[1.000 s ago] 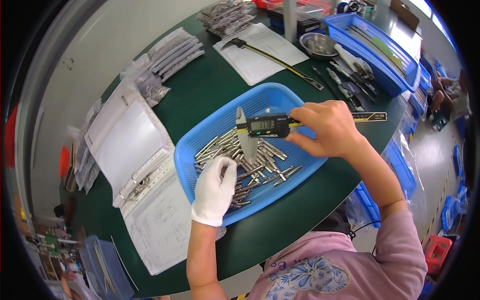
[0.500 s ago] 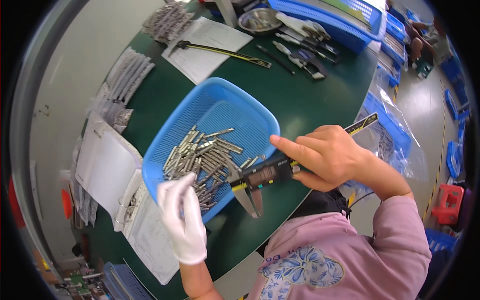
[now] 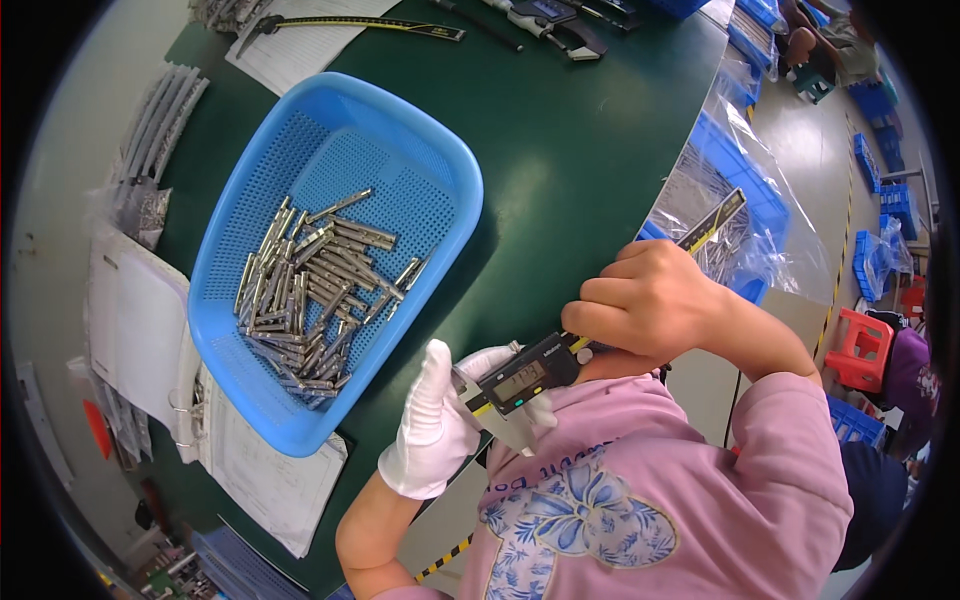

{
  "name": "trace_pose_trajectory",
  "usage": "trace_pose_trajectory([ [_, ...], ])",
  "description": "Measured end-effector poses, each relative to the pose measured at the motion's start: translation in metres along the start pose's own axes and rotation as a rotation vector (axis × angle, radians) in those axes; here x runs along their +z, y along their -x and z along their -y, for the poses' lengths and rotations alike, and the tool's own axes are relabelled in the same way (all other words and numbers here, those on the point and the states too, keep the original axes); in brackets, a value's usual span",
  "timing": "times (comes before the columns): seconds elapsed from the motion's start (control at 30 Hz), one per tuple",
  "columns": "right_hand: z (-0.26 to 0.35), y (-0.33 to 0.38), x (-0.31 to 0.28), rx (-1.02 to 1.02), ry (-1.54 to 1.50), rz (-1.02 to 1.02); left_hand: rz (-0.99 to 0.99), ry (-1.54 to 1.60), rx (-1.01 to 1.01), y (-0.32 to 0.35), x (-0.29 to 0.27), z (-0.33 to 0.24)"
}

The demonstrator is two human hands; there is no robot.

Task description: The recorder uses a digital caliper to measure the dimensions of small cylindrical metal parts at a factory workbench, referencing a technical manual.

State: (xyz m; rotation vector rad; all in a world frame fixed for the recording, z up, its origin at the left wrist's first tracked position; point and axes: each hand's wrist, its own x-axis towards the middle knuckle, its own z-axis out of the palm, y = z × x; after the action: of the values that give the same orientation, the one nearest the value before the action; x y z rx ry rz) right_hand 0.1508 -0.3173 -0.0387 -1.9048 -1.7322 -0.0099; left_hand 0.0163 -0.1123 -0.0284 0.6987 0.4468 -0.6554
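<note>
The gloved left hand (image 3: 435,437) has left the basket (image 3: 350,170) for the caliper's (image 3: 522,382) head, closure unclear; the right hand's (image 3: 640,308) grip stays clamped around the caliper.

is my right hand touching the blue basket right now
Apart: the head view shows bare green table between your right hand and the basket.

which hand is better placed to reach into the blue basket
Left, probably: the gloved left hand is nearer the blue basket, while the right hand grips the caliper, though the left is also at its measuring end.
</note>
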Motion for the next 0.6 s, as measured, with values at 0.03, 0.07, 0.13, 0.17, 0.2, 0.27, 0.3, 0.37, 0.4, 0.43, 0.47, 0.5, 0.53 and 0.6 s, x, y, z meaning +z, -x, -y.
trace_pose_trajectory([
  [0.03, -0.001, -0.001, 0.003, -0.003, -0.006, 0.007, -0.003, 0.01, 0.001, -0.002, 0.0, 0.003],
  [0.07, -0.001, -0.003, 0.006, -0.028, 0.004, -0.008, -0.002, 0.007, 0.024, -0.002, 0.0, 0.005],
  [0.13, -0.001, -0.01, 0.011, -0.059, 0.01, -0.017, -0.103, -0.007, 0.061, -0.001, 0.003, 0.009],
  [0.17, -0.003, -0.014, 0.015, -0.065, 0.014, -0.019, -0.108, 0.005, 0.066, -0.001, 0.002, 0.01],
  [0.2, -0.005, -0.018, 0.017, -0.072, 0.017, -0.021, -0.132, 0.01, 0.077, -0.002, 0.0, 0.01],
  [0.27, -0.005, -0.024, 0.012, -0.064, 0.015, 0.028, -0.094, 0.043, 0.097, 0.0, -0.004, 0.012],
  [0.3, -0.006, -0.028, 0.01, -0.048, 0.019, 0.067, -0.097, 0.06, 0.108, 0.001, -0.005, 0.012],
  [0.37, -0.006, -0.031, 0.019, -0.075, 0.058, -0.059, -0.13, 0.102, 0.133, 0.001, -0.004, 0.011],
  [0.4, -0.005, -0.032, 0.024, -0.088, 0.099, -0.201, -0.13, 0.138, 0.136, 0.002, -0.005, 0.011],
  [0.43, -0.003, -0.032, 0.027, -0.1, 0.092, -0.187, -0.133, 0.155, 0.146, 0.002, -0.005, 0.011],
  [0.47, 0.0, -0.033, 0.031, -0.191, 0.164, -0.298, -0.141, 0.189, 0.138, 0.002, -0.004, 0.01],
  [0.5, 0.005, -0.032, 0.036, -0.282, 0.233, -0.411, -0.149, 0.221, 0.131, 0.003, -0.003, 0.009],
  [0.53, 0.011, -0.026, 0.045, -0.29, 0.199, -0.446, -0.198, 0.23, 0.121, 0.003, -0.003, 0.01],
  [0.6, 0.019, -0.024, 0.055, -0.298, 0.185, -0.471, -0.241, 0.231, 0.115, 0.001, 0.001, 0.01],
])
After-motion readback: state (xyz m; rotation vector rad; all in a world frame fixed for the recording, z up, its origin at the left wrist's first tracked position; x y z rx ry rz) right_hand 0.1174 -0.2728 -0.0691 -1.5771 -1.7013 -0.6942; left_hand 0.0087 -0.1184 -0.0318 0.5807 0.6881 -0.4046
